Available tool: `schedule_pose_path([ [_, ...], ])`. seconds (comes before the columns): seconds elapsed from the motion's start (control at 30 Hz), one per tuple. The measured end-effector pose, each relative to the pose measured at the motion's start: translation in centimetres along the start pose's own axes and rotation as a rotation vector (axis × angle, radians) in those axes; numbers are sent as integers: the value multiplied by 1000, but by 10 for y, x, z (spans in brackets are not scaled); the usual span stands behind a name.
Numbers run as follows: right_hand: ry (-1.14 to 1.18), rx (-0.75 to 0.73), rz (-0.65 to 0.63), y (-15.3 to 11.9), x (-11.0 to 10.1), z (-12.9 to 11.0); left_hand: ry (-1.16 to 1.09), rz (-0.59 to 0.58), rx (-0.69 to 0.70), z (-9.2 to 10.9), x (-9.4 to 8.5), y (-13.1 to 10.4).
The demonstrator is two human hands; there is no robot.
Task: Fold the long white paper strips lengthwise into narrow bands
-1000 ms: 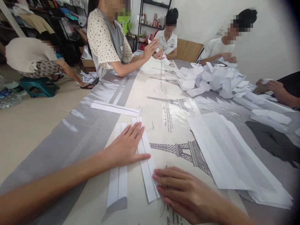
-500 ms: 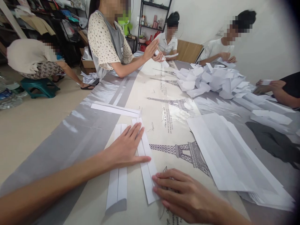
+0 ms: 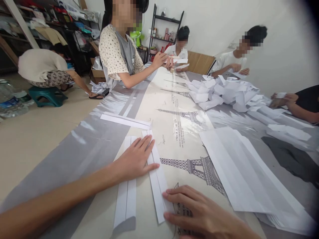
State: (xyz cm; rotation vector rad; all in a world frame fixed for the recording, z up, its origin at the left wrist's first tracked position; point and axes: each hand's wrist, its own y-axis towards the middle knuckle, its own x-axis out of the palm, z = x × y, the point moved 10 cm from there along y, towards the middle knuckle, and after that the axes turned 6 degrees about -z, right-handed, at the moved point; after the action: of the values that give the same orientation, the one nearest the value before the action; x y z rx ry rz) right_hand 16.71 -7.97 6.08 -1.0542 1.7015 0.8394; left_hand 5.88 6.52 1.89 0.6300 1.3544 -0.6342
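Flat on the table, a folded white paper strip (image 3: 157, 189) runs away from me. My left hand (image 3: 138, 156) lies over its upper part, fingers stretched and thumb out, pressing it down. At the strip's lower right edge rest the fingertips of my right hand (image 3: 191, 207), fingers extended and slightly apart. Another folded paper strip (image 3: 124, 205) lies to the left, partly under my left hand and wrist, its near end curling up. A third paper strip (image 3: 124, 121) lies crosswise beyond my left hand.
A stack of white paper sheets (image 3: 251, 169) lies at the right, with a dark cloth (image 3: 289, 157) beyond. Farther back is a heap of folded papers (image 3: 224, 89). Several people sit or stand around the table (image 3: 62, 172); one bends over on a green stool (image 3: 47, 96).
My hands stay on the strip with little movement; the view has tilted slightly up. The standing person across the table has lowered a raised hand onto the paper held there.
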Motion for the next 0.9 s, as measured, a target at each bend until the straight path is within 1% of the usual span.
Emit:
schedule_pose_path([
  [0.1, 12, 0, -39, -1, 4, 0, 5, 46, -2, -5, -6, 3],
  [0.17, 24, 2, -28, -2, 3, 0, -2, 75, -7, -9, -10, 6],
  [0.3, 35, 4, 23, 1, -4, 1, -24, 116, -25, -14, -14, 10],
  [0.43, 81, -24, 107, 17, -14, 6, -38, 124, -37, -15, -15, 11],
  [0.53, 132, 36, 195, 28, -15, 23, -54, 139, -41, -15, -15, 10],
  [0.67, 253, 112, 298, 32, -11, 43, -93, 142, -31, -17, -14, 11],
  [0.73, 271, 130, 302, 33, -7, 46, -127, 147, -33, -20, -15, 13],
  [0.9, 267, 133, 299, 35, -6, 43, -241, 169, -73, -33, -20, 20],
])
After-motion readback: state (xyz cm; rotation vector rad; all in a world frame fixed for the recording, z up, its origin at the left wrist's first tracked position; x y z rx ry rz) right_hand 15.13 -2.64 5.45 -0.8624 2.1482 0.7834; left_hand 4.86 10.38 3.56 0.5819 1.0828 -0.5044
